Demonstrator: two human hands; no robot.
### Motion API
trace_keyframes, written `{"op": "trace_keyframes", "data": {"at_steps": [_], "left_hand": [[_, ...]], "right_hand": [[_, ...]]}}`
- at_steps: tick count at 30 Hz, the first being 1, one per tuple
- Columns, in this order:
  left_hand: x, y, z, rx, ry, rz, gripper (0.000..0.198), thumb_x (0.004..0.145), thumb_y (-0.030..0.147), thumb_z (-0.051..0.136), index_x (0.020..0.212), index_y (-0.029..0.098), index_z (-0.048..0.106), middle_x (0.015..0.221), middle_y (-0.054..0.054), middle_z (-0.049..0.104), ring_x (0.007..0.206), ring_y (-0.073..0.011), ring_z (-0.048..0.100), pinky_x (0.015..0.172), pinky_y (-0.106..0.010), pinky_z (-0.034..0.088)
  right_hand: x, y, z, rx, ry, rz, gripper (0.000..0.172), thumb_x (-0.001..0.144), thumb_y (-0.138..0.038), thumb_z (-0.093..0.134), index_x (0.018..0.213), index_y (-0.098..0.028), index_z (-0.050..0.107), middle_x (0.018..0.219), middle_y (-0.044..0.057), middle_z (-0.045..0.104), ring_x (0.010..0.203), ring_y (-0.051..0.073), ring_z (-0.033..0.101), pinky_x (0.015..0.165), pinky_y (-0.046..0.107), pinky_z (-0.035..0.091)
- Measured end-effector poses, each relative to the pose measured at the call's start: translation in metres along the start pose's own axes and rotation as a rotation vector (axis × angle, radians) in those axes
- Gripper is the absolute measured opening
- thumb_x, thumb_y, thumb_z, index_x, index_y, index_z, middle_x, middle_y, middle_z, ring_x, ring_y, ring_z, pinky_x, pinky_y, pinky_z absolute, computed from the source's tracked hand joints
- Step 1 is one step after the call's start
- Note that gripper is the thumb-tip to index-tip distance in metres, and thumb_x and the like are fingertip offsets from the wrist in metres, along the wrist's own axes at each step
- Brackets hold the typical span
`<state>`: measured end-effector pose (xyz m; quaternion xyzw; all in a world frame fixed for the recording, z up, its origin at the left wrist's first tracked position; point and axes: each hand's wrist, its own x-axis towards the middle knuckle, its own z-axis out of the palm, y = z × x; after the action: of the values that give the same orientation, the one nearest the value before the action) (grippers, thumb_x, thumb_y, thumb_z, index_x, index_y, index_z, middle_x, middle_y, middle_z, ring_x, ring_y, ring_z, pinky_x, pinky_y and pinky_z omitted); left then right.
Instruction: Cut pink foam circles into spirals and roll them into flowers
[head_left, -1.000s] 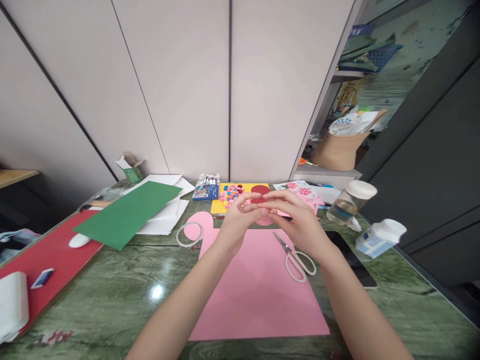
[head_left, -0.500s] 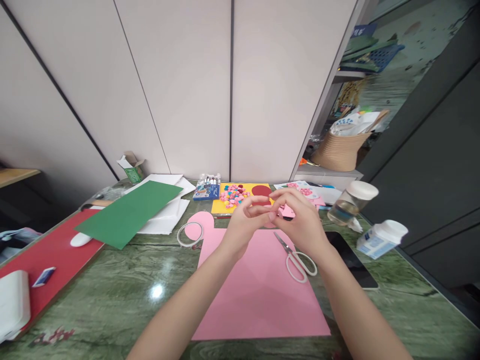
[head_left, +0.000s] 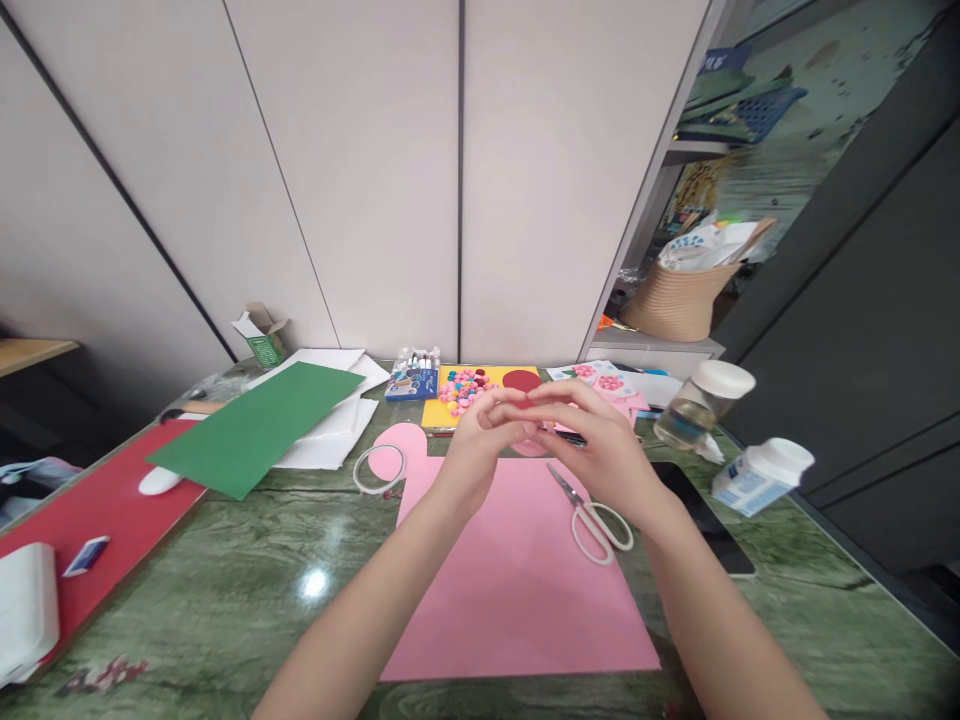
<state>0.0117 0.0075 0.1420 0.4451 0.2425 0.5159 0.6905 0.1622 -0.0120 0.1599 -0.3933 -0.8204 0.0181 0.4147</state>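
Your forearms rise from six o'clock across the green marble table (head_left: 225, 600) and meet above the pink sheet (head_left: 517, 590) lying flat beneath them. At the sheet's twelve o'clock edge, your left hand (head_left: 480, 445) and right hand (head_left: 604, 455) come together fingertip to fingertip. Both close in a narrow pinch on a red bit (head_left: 523, 403) held off the table, its shape too small to tell. Work it with the tips alone, wrists low over the sheet, so a slip would likely land on pink paper. The scissors (head_left: 596, 520) lie at four o'clock of the hands, just beside your right wrist; keep that wrist off them. A white ring (head_left: 369, 470) rests at nine o'clock. Close behind the fingertips, at twelve o'clock, sits the yellow sheet (head_left: 435, 412) heaped with pompoms (head_left: 465, 388). The glass jar (head_left: 701, 405) stands well apart at two o'clock.
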Motion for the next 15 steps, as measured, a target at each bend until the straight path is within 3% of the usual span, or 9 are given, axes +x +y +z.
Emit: {"op": "trace_keyframes", "data": {"at_steps": [6, 10, 15], "left_hand": [[-0.0021, -0.0028, 0.005, -0.061, 0.019, 0.05, 0.026, 0.068, 0.014, 0.067, 0.092, 0.019, 0.056, 0.079, -0.001, 0.065, 0.076, -0.012, 0.06, 0.081, -0.03, 0.042], [-0.0043, -0.0071, 0.0082, -0.098, 0.047, 0.049, 0.026, 0.069, 0.017, 0.069, 0.091, 0.019, 0.056, 0.074, 0.001, 0.064, 0.067, -0.0097, 0.059, 0.075, -0.027, 0.042], [-0.0058, -0.0089, 0.0103, -0.11, 0.078, 0.032, 0.027, 0.067, 0.018, 0.071, 0.089, 0.019, 0.056, 0.076, 0.0, 0.065, 0.072, -0.0106, 0.058, 0.074, -0.026, 0.041]], "right_hand": [[0.0016, -0.0006, 0.0083, -0.044, 0.149, 0.006, 0.015, 0.082, -0.018, 0.055, 0.09, -0.026, 0.065, 0.1, 0.005, 0.058, 0.093, 0.018, 0.057, 0.079, 0.035, 0.048], [0.0019, -0.0011, 0.0104, -0.074, 0.227, 0.041, 0.009, 0.078, -0.017, 0.058, 0.081, -0.023, 0.063, 0.098, 0.005, 0.059, 0.092, 0.019, 0.058, 0.079, 0.035, 0.048], [0.0023, -0.0021, 0.0108, -0.065, 0.235, 0.073, 0.006, 0.076, -0.017, 0.06, 0.075, -0.023, 0.059, 0.097, 0.004, 0.059, 0.092, 0.019, 0.058, 0.079, 0.036, 0.047]]}}
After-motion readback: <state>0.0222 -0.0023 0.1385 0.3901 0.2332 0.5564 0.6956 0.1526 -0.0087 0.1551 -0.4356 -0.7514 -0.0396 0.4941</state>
